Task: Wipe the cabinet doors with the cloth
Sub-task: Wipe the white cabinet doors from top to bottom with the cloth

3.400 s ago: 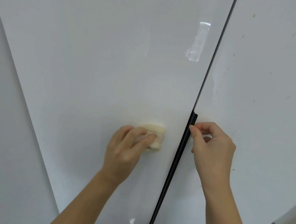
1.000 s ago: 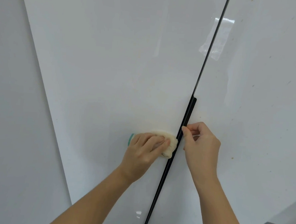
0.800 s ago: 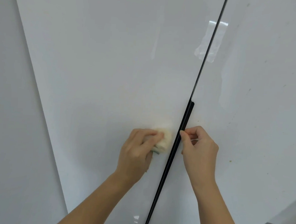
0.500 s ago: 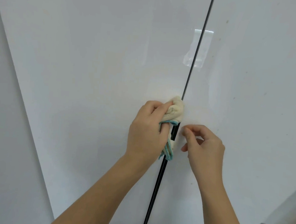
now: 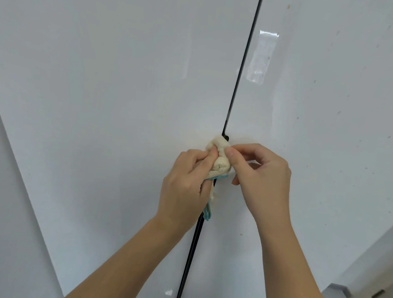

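Observation:
Two glossy white cabinet doors fill the view: the left door and the right door, split by a dark gap with a black handle strip. A cream cloth with a teal edge is bunched over the top of the handle strip. My left hand grips the cloth from the left. My right hand pinches the cloth's right side with thumb and forefinger. Part of the cloth hangs below my left hand.
A plain white panel lies left of the left door. The right door carries small brown specks and a light reflection. A grey edge shows at the bottom right corner.
My left hand carried the cloth from the left door face up onto the handle strip. My right hand let go of the door edge and now pinches the cloth.

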A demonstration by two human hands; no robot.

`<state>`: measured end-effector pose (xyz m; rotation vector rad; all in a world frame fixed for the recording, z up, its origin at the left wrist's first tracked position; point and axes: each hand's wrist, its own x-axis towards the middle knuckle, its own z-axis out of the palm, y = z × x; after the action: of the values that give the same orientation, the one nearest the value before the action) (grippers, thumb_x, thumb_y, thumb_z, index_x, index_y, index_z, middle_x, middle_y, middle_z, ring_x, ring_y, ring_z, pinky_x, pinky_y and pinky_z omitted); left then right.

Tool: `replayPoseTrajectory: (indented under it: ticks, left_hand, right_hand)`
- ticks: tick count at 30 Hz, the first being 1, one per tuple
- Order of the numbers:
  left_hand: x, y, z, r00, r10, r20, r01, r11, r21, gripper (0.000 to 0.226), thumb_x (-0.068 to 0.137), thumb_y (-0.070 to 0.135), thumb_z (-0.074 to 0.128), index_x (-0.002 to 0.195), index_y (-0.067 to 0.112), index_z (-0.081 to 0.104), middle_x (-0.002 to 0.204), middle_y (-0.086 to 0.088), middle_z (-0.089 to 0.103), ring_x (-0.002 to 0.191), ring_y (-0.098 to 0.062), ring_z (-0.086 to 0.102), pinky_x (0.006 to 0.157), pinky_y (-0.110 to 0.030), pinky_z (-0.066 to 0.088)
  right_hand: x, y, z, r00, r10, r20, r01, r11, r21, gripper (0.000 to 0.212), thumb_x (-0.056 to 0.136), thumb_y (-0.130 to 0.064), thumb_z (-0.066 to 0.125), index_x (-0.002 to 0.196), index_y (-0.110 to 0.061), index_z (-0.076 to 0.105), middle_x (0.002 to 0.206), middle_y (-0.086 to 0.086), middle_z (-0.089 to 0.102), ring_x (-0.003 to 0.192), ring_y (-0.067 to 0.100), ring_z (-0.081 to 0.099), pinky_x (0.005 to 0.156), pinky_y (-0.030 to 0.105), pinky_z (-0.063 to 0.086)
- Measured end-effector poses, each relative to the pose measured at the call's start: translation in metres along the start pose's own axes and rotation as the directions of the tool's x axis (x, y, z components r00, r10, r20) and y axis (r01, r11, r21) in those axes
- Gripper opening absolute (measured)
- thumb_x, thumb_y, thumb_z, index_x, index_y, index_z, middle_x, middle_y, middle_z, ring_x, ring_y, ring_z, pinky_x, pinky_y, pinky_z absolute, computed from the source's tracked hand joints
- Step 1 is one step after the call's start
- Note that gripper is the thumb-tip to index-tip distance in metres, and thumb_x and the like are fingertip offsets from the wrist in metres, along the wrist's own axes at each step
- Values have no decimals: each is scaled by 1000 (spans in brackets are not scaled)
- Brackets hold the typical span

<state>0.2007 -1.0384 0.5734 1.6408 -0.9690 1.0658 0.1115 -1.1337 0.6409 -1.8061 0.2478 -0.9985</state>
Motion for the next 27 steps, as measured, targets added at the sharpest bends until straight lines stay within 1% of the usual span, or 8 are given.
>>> replayPoseTrajectory:
  ticks: [3,8,13,16,21,23,25,27]
  left_hand:
    - [-15,-5,2,1000,20,1,-20,1000,18,38,88,1,52,122,3,67,99,0,55,82,-24,59,56,-36,50]
    - [-58,-16,8,999,26,32,-28,998,49,41,81,-7,62,121,3,67,99,-1,56,83,-22,57,54,-32,50]
    - [-116,-29,13,991,-48,125,44,998,36,39,84,0,60,122,6,67,99,0,57,84,-18,57,55,-29,51]
    - [-144,-34,12,972,-106,210,100,994,39,41,86,5,57,126,11,63,98,-2,61,84,-18,57,55,-30,53]
    - [-147,-33,1,941,-159,299,152,987,45,38,87,11,50,119,11,69,97,2,61,86,-12,55,54,-30,54]
    - [-140,-32,-7,947,-179,268,177,984,32,41,85,10,49,121,16,68,100,7,58,87,-11,56,56,-31,54]
    - [-126,-32,-18,969,-181,170,180,983,20,43,85,9,52,125,22,63,104,10,55,87,-11,57,61,-26,54]
    - [-102,-32,-27,989,-139,55,137,990,37,43,87,4,54,126,19,62,106,9,54,88,-14,58,64,-21,50]
  right_hand:
    - [0,11,2,1000,-16,23,18,996,-90,7,84,-22,74,78,-22,73,69,-13,69,54,3,58,54,14,46]
    - [-20,44,7,998,5,57,7,978,-210,13,86,-22,71,74,-25,70,69,-17,68,58,4,59,56,14,45]
    - [-52,90,16,992,92,88,-59,945,-322,14,89,-23,69,75,-26,69,67,-15,66,64,3,61,62,24,51]
    - [-67,111,21,981,153,121,-96,919,-384,11,91,-24,67,80,-23,71,71,-15,67,70,1,62,68,30,54]
    - [-67,114,19,967,198,158,-118,903,-413,8,88,-27,70,83,-23,72,73,-14,67,63,4,62,69,34,55]
    - [-57,104,14,978,166,124,-109,922,-371,7,88,-29,70,87,-23,73,75,-15,68,64,7,64,70,34,56]
    - [-45,89,11,991,107,76,-77,943,-324,9,88,-30,70,92,-22,74,77,-16,68,66,10,65,71,35,56]
    - [-33,74,13,997,56,53,-38,958,-285,8,88,-27,70,92,-22,74,76,-15,68,64,12,65,70,35,56]
